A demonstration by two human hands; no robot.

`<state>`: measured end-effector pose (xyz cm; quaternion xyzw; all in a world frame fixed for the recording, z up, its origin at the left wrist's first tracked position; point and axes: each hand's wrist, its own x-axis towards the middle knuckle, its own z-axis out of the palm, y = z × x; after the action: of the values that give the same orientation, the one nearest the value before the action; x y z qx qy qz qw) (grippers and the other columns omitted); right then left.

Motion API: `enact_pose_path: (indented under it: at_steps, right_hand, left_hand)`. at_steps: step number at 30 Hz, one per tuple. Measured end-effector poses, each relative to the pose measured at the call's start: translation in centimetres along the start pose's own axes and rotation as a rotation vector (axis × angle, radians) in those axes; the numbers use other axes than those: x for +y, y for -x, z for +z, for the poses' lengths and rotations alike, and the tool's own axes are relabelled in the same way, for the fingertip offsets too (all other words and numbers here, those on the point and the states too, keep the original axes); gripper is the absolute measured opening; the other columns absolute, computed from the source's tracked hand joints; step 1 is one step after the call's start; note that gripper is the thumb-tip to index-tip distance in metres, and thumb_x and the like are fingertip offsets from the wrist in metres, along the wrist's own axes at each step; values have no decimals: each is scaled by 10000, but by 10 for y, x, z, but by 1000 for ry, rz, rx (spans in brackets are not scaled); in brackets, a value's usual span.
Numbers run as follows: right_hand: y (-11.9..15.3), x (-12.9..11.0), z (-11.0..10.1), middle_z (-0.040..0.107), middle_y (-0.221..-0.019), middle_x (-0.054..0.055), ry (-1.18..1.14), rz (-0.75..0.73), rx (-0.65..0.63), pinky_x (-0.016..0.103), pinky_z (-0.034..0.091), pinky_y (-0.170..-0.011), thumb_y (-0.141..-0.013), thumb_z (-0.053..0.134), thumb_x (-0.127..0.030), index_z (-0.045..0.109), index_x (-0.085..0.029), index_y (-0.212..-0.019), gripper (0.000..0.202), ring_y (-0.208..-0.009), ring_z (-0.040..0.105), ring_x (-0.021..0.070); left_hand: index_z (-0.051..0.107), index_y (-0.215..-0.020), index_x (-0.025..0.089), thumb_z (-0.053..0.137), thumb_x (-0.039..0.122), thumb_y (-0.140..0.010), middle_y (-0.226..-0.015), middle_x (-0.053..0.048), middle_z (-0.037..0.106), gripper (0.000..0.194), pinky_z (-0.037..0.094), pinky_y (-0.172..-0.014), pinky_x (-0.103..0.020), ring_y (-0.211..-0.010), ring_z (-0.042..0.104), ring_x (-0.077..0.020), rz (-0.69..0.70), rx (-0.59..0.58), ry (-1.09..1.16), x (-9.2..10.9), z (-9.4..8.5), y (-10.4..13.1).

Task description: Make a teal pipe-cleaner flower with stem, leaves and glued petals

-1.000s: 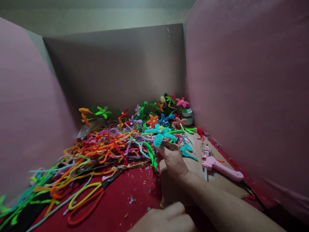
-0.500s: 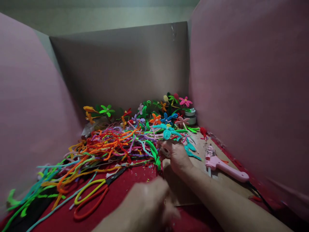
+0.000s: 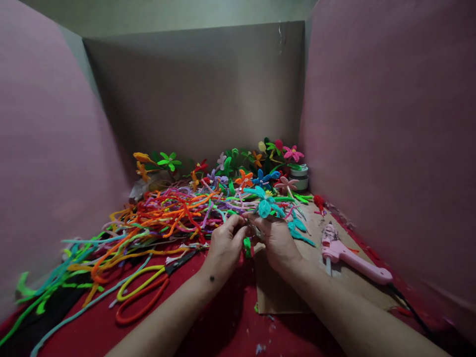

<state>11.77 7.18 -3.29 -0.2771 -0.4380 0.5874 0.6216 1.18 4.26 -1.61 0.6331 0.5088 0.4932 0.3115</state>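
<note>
Both hands in pinches, left's hold unclear, right's on a fuzzy turquoise flower, broad-petalled, yellow-centred.

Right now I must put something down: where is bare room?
The cardboard left of the right forearm looks bare; so does red cloth between the scissors and left forearm. Crowded: the pipe-cleaner heap and flowers beyond.

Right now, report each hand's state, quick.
Left hand: closed in a pinch; what it grips, if anything, cannot be told.
Right hand: closed, holding the turquoise flower.
</note>
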Motion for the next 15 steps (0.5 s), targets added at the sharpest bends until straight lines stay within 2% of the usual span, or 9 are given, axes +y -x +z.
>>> enact_pose_path:
  at_steps: [3, 6, 11, 15]
  right_hand:
    - [3, -4, 1, 589, -629, 3, 42, -52, -24, 222, 362, -457, -685, 654, -304, 650, -180, -670, 125, -556, 470, 121]
    - [6, -11, 2, 552, -638, -9, 38, -8, -55, 222, 372, -505, -699, 660, -326, 630, -177, -658, 157, -590, 465, 115]
    - [9, -15, 1, 450, -545, -20, 103, 26, -110, 240, 340, -479, -752, 571, -416, 548, -188, -558, 300, -513, 382, 108]
    - [9, -15, 3, 457, -576, -18, 120, 37, -160, 247, 346, -472, -776, 540, -402, 542, -195, -591, 277, -489, 357, 103]
  left_hand:
    - [545, -683, 167, 542, 253, -760, -594, 45, 451, 115, 303, -497, -198, -534, 373, -85, -25, -21, 131, 2, -1, 0]
    - [556, -692, 160, 558, 278, -760, -566, 54, 426, 137, 280, -476, -194, -504, 329, -72, -74, -34, 234, 5, -4, 0]
    - [554, -665, 151, 605, 293, -724, -496, 72, 387, 162, 220, -434, -192, -447, 275, -53, -154, -65, 384, 3, -7, 0]
    - [554, -692, 142, 617, 308, -733, -499, 75, 389, 182, 200, -421, -183, -427, 268, -35, -184, -96, 469, -2, -9, -1]
